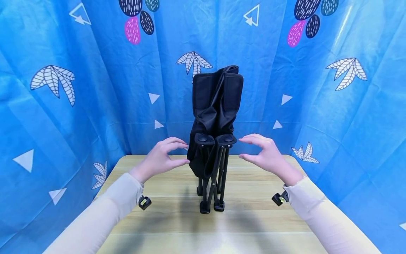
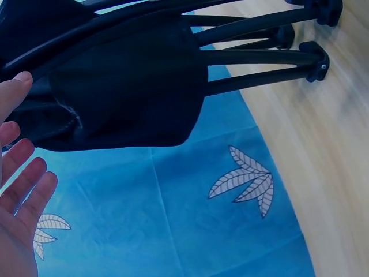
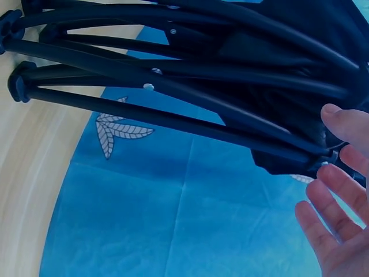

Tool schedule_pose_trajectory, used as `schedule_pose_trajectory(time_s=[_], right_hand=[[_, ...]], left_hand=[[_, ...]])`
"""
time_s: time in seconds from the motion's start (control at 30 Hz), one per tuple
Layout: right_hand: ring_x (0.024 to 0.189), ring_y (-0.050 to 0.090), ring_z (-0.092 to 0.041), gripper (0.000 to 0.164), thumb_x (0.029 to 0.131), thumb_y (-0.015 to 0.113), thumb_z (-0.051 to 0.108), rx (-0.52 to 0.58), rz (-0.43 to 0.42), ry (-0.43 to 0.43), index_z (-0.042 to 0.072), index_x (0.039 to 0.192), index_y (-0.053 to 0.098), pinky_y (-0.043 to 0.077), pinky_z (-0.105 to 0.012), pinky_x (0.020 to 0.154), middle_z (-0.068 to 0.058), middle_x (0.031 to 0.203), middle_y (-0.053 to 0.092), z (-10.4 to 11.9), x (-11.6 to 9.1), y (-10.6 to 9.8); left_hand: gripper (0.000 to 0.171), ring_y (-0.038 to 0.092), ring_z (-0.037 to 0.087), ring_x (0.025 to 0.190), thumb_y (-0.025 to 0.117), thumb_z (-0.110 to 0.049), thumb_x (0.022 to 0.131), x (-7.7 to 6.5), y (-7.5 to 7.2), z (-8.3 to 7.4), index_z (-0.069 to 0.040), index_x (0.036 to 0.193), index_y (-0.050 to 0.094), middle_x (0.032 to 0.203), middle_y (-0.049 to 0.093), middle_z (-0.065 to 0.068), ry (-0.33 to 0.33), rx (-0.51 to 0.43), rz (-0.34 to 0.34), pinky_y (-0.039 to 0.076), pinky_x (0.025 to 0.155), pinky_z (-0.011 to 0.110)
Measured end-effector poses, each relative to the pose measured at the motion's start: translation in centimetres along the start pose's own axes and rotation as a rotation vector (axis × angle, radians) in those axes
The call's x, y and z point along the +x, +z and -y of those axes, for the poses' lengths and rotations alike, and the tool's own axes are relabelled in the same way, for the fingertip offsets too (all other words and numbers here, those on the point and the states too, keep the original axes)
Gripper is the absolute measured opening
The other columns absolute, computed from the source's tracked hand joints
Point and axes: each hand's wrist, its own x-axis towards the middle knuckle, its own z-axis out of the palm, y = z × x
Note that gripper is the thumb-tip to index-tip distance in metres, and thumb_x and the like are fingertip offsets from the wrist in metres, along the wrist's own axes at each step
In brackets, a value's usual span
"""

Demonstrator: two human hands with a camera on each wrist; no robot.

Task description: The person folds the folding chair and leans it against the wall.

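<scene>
A black folding camp chair (image 1: pixel 217 102) stands upright and folded on the wooden table (image 1: pixel 165 190). Its dark fabric hangs in folds over thin metal legs (image 3: pixel 190 86) with plastic feet. My left hand (image 1: pixel 163 155) is at the chair's left side, thumb and fingers spread apart; its fingertips reach the fabric edge, though I cannot tell whether they touch. On the other side my right hand (image 1: pixel 264 153) faces it with fingers likewise parted, a small gap from the fabric in the head view. Neither hand holds anything.
A blue patterned curtain (image 1: pixel 133 88) encloses the table at the back and both sides. The table's rounded far edge runs just behind the chair. Small black devices (image 1: pixel 145 203) sit at both wrists.
</scene>
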Motion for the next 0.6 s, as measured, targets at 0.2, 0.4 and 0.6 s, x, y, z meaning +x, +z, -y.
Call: schedule_pose_trajectory(time_s=[0.2,0.4,0.6], right_hand=[[0.117,0.074,-0.033,0.048,0.08,0.095,0.003,0.017,0.003,0.014,0.006,0.126,0.08,0.063,-0.03,0.099,-0.013,0.125,0.079,-0.1,-0.6,0.6],[0.111,0.075,-0.033,0.049,0.081,0.095,0.004,0.033,0.007,0.026,0.005,0.127,0.079,0.065,-0.043,0.094,-0.012,0.125,0.079,-0.4,-1.2,1.4],[0.097,0.07,-0.016,0.048,0.083,0.094,0.007,0.041,0.026,0.086,0.006,0.129,0.079,0.064,-0.037,0.086,-0.006,0.113,0.08,-0.6,-1.7,1.9]], left_hand=[[0.043,0.075,0.026,0.115,0.096,-0.019,0.084,-1.0,0.6,0.9,-0.007,0.123,0.081,0.125,0.077,0.008,-0.052,0.005,0.022,0.068,0.086,0.04],[0.045,0.076,0.027,0.114,0.096,-0.021,0.085,-1.9,1.0,1.9,-0.006,0.125,0.08,0.126,0.077,0.008,-0.09,0.001,0.025,0.067,0.09,0.045],[0.045,0.075,0.022,0.104,0.096,-0.025,0.084,-2.9,1.5,2.7,-0.009,0.123,0.081,0.119,0.08,0.003,-0.139,-0.004,0.013,0.066,0.089,0.043]])
